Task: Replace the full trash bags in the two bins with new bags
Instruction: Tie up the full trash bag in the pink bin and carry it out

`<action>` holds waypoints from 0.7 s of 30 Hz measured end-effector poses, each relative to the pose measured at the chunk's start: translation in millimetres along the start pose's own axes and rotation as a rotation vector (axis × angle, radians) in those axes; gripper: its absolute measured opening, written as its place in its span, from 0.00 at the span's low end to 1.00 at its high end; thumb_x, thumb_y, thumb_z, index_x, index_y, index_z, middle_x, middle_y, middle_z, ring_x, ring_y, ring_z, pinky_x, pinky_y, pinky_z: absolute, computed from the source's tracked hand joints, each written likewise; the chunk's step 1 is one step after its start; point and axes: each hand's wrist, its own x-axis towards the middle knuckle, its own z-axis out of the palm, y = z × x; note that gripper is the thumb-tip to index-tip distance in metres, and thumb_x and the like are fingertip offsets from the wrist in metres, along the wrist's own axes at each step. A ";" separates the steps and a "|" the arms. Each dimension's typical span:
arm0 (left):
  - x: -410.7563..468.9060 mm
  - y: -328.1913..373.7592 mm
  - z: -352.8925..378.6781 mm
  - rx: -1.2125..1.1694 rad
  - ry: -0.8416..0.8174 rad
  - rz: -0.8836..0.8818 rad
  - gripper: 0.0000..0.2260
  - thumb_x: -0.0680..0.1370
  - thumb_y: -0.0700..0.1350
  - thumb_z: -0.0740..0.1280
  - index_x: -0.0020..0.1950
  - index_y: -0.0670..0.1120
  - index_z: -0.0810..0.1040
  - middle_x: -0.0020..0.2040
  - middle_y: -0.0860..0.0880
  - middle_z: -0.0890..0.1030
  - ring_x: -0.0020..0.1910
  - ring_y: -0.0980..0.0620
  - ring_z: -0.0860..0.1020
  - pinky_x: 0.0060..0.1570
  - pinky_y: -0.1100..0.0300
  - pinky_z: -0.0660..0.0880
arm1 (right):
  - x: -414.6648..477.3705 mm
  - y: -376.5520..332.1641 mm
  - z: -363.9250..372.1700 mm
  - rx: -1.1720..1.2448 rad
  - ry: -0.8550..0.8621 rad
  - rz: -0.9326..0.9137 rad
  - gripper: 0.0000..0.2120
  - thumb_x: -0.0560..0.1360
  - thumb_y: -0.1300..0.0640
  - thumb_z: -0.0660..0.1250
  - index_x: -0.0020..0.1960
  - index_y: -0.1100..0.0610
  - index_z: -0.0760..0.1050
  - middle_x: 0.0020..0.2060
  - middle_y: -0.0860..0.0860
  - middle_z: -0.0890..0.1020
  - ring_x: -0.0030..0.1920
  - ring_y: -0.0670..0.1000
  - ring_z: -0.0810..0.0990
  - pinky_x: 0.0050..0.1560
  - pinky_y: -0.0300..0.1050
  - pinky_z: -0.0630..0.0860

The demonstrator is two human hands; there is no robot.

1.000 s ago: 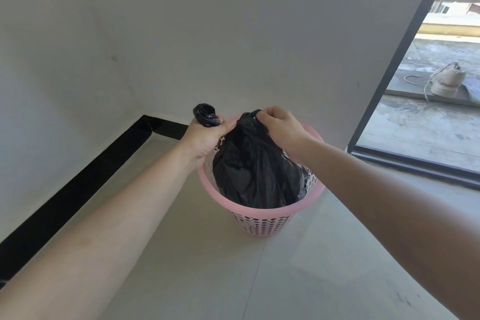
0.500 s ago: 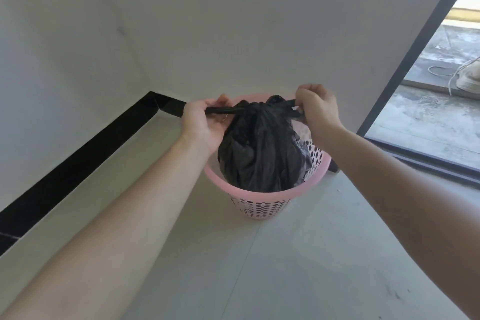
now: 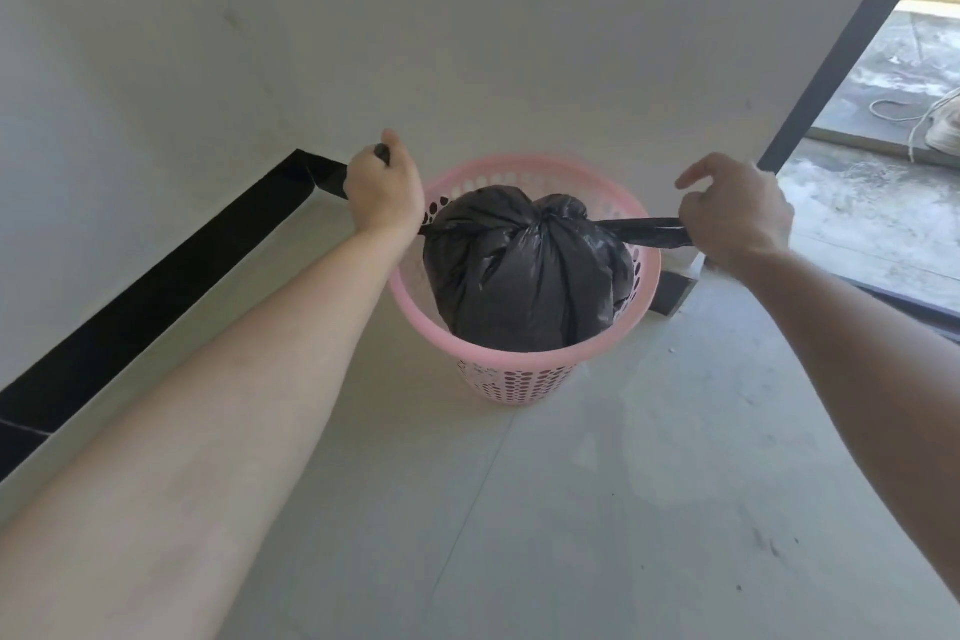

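A pink perforated plastic bin (image 3: 511, 364) stands on the floor by the white wall. Inside it sits a full black trash bag (image 3: 524, 276), its top gathered into a knot at the middle. My left hand (image 3: 382, 190) grips one twisted end of the bag, pulled out to the left over the rim. My right hand (image 3: 737, 216) holds the other end, stretched taut to the right past the rim, with its forefinger sticking out.
A black skirting board (image 3: 156, 296) runs along the left wall into the corner behind the bin. A dark door frame (image 3: 852, 36) stands at the right, opening onto an outdoor concrete area with a shoe and a cord (image 3: 940, 130). Pale floor tiles (image 3: 597, 509) lie in front.
My hands have moved apart, drawing the two bag ends outward and tightening the knot. The camera has moved closer and tilted down over the bin.
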 end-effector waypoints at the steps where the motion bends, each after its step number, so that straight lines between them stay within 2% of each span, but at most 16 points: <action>1: -1.0 1.9 1.1 0.033 -0.003 0.030 0.22 0.84 0.49 0.55 0.30 0.46 0.61 0.28 0.51 0.67 0.31 0.48 0.67 0.38 0.55 0.64 | -0.7 2.9 -0.1 -0.061 0.023 -0.052 0.15 0.73 0.61 0.59 0.52 0.46 0.78 0.35 0.52 0.79 0.37 0.57 0.76 0.36 0.45 0.65; 4: -1.4 0.7 2.8 0.119 -0.055 0.141 0.20 0.83 0.50 0.56 0.32 0.46 0.63 0.29 0.52 0.68 0.29 0.51 0.67 0.35 0.57 0.61 | 0.1 6.2 0.8 -0.181 0.080 -0.172 0.12 0.79 0.54 0.56 0.58 0.49 0.76 0.33 0.53 0.77 0.37 0.59 0.75 0.40 0.48 0.65; 6: 0.2 -5.8 -2.2 0.196 -0.135 0.209 0.13 0.81 0.49 0.59 0.39 0.45 0.67 0.34 0.53 0.71 0.33 0.54 0.70 0.36 0.59 0.63 | 2.3 4.3 0.7 -0.216 0.026 -0.215 0.18 0.81 0.42 0.56 0.57 0.51 0.78 0.36 0.55 0.80 0.38 0.60 0.78 0.38 0.47 0.68; 8: 3.8 -11.3 -8.8 0.217 -0.265 0.184 0.06 0.78 0.44 0.63 0.50 0.45 0.68 0.40 0.52 0.72 0.38 0.54 0.73 0.40 0.60 0.68 | 4.3 1.3 -2.2 -0.272 -0.037 -0.283 0.31 0.79 0.33 0.52 0.42 0.55 0.82 0.35 0.54 0.79 0.34 0.57 0.77 0.35 0.45 0.68; 9: 4.9 -12.2 -11.1 0.219 -0.329 0.140 0.08 0.77 0.42 0.63 0.55 0.44 0.68 0.45 0.51 0.74 0.43 0.52 0.74 0.45 0.59 0.71 | 4.2 -0.7 -4.3 -0.279 -0.062 -0.324 0.34 0.78 0.31 0.51 0.35 0.55 0.80 0.35 0.52 0.77 0.33 0.55 0.75 0.36 0.45 0.67; 10: 5.2 -12.1 -12.8 0.220 -0.368 0.101 0.10 0.78 0.40 0.62 0.58 0.43 0.68 0.50 0.48 0.76 0.48 0.49 0.76 0.50 0.56 0.73 | 3.6 -3.8 -5.8 -0.267 -0.094 -0.361 0.33 0.77 0.30 0.53 0.33 0.54 0.78 0.38 0.51 0.74 0.36 0.54 0.74 0.40 0.46 0.67; 12: 3.9 -8.1 -13.1 0.217 -0.387 0.100 0.08 0.82 0.43 0.59 0.59 0.42 0.71 0.55 0.42 0.79 0.55 0.44 0.78 0.57 0.51 0.73 | 2.6 -15.1 -9.4 -0.144 -0.200 -0.353 0.25 0.75 0.31 0.61 0.39 0.53 0.78 0.45 0.53 0.74 0.45 0.56 0.74 0.47 0.49 0.70; 13: 1.4 -3.6 -12.9 0.237 -0.391 0.130 0.09 0.83 0.45 0.56 0.58 0.42 0.72 0.55 0.41 0.79 0.56 0.42 0.78 0.58 0.51 0.72 | 2.5 -22.5 -11.4 -0.014 -0.276 -0.303 0.22 0.74 0.34 0.65 0.43 0.54 0.78 0.47 0.54 0.77 0.48 0.57 0.76 0.48 0.49 0.72; 16: -2.6 8.0 -10.4 0.385 -0.390 0.224 0.16 0.85 0.50 0.51 0.62 0.42 0.73 0.55 0.41 0.80 0.55 0.41 0.79 0.58 0.52 0.73 | 1.2 -43.9 -17.9 0.493 -0.550 -0.103 0.13 0.74 0.46 0.73 0.53 0.54 0.78 0.48 0.54 0.85 0.47 0.52 0.85 0.45 0.46 0.82; 17: -3.6 11.6 -9.1 0.413 -0.390 0.220 0.18 0.84 0.52 0.50 0.63 0.43 0.72 0.53 0.41 0.81 0.52 0.39 0.80 0.58 0.48 0.75 | -0.3 -49.3 -19.4 0.624 -0.630 -0.076 0.14 0.74 0.52 0.75 0.57 0.53 0.77 0.49 0.54 0.85 0.46 0.52 0.86 0.45 0.46 0.83; 19: -7.0 19.6 -6.7 0.367 -0.419 0.124 0.20 0.84 0.56 0.48 0.61 0.44 0.71 0.52 0.39 0.81 0.51 0.37 0.81 0.56 0.43 0.76 | -3.8 -57.2 -17.7 0.859 -0.735 -0.073 0.24 0.73 0.60 0.75 0.66 0.52 0.73 0.54 0.56 0.85 0.48 0.53 0.87 0.48 0.46 0.83; 21: -11.3 25.5 -1.4 0.198 -0.426 -0.002 0.19 0.84 0.57 0.48 0.54 0.45 0.71 0.53 0.40 0.80 0.53 0.36 0.80 0.57 0.41 0.76 | -11.0 -64.1 -7.4 0.985 -0.717 -0.047 0.34 0.72 0.63 0.76 0.73 0.50 0.66 0.56 0.55 0.84 0.52 0.55 0.85 0.52 0.48 0.82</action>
